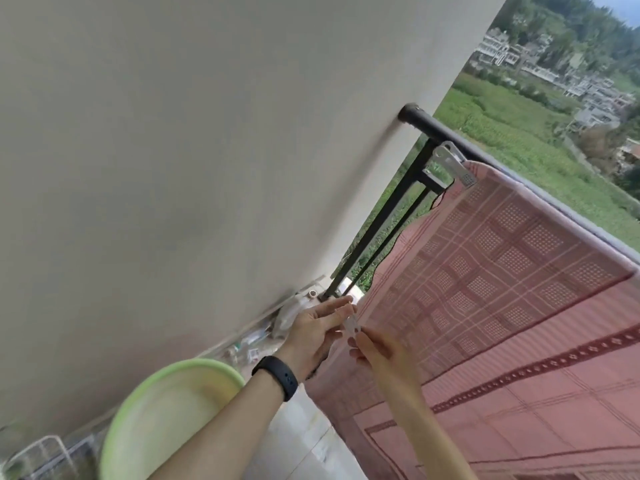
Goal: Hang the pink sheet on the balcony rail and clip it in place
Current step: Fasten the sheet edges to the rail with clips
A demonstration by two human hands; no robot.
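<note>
Along the left side, the wall (173, 150): plain grey, filling most of the view; the black rail is fixed into its right edge.
Pink sheet (502, 306): checked and banded, draped over the rail, hanging down on the balcony side across the right half of the view.
Balcony rail (440, 128): round black bar running from the wall toward the right edge, bare only near the wall.
Basin (166, 410): pale green, round, at the lower left near the wall's foot.
Left hand (311, 330): released grip, fingers stretched nearly straight, tips touching the small clip's upper end.
Right hand (381, 351): grip pinching the small clip from below, just beside the sheet's left edge.
Large clip (453, 166): grey, clamped on the sheet's top corner at the rail's wall end.
Wristband (277, 375): black, on the left wrist.
Small clip (353, 325): pale, blurred, between both hands.
</note>
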